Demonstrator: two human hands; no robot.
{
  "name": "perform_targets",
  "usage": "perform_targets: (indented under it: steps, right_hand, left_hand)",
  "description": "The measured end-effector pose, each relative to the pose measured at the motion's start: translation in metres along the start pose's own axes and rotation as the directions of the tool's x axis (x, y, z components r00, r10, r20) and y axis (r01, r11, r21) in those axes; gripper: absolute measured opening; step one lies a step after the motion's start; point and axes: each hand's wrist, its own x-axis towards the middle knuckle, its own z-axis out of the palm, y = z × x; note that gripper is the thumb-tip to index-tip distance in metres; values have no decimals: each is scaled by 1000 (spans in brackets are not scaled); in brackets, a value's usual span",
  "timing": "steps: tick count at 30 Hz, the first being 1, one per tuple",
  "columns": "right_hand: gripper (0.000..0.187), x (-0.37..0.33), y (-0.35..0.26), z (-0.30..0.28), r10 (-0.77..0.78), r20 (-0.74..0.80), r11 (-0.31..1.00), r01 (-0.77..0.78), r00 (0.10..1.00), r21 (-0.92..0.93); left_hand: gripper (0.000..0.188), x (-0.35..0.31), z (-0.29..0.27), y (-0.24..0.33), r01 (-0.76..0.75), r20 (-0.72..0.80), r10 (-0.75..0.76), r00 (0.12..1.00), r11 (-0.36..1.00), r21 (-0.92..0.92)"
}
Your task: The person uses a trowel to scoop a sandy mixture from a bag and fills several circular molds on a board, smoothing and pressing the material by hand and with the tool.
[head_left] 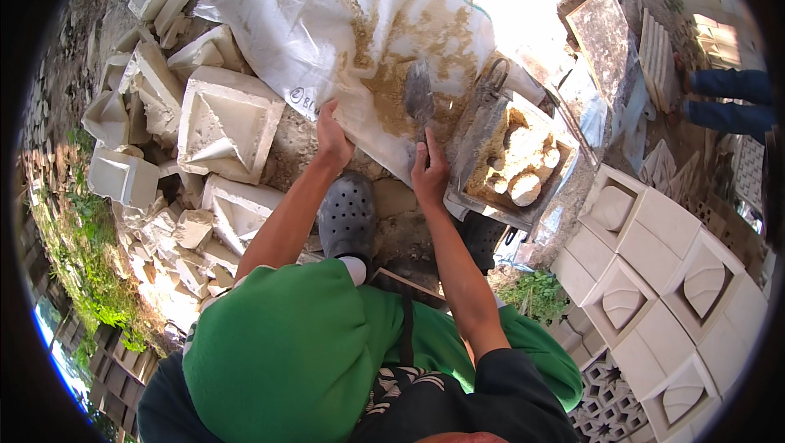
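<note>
My left hand (334, 139) grips the near edge of a white woven plastic sheet (282, 14), its fingers partly hidden by the sheet. Sandy, yellowish mix lies scattered over the sheet. In my right hand (432, 169) is a trowel (419, 93), its grey, dusty blade pointing away from me over the mix. Just right of that hand stands a box mould (468, 149) with a looped metal handle. Pale, crumbly mix (523, 140) with rounded lumps or hollows lies inside the mould.
Broken cast blocks (231, 124) are heaped on the left. Finished cream blocks (646, 279) stand stacked at the lower right. A flat board (601, 42) lies beyond the mould. Another person's legs (732, 100) show at the far right. My grey clog (347, 214) is between my arms.
</note>
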Motion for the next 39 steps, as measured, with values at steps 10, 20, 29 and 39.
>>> perform_targets:
  steps: [10,20,29,39]
  right_hand:
    - [36,-9,1,-3,-69,0,989,69,998,-134]
    - [35,0,-11,-3,-96,14,988,97,995,-118]
    - [38,-7,0,2,-224,1,974,224,975,-14]
    - [48,-28,-57,-5,389,550,562,-664,739,494]
  left_hand:
    - [43,2,-3,-1,2,-31,-3,999,1000,-27]
    - [42,0,-7,1,-5,-45,4,999,1000,-30]
    - [38,-3,15,-5,40,-69,-41,997,999,-12]
    - [47,-27,28,-4,-17,60,12,998,995,94]
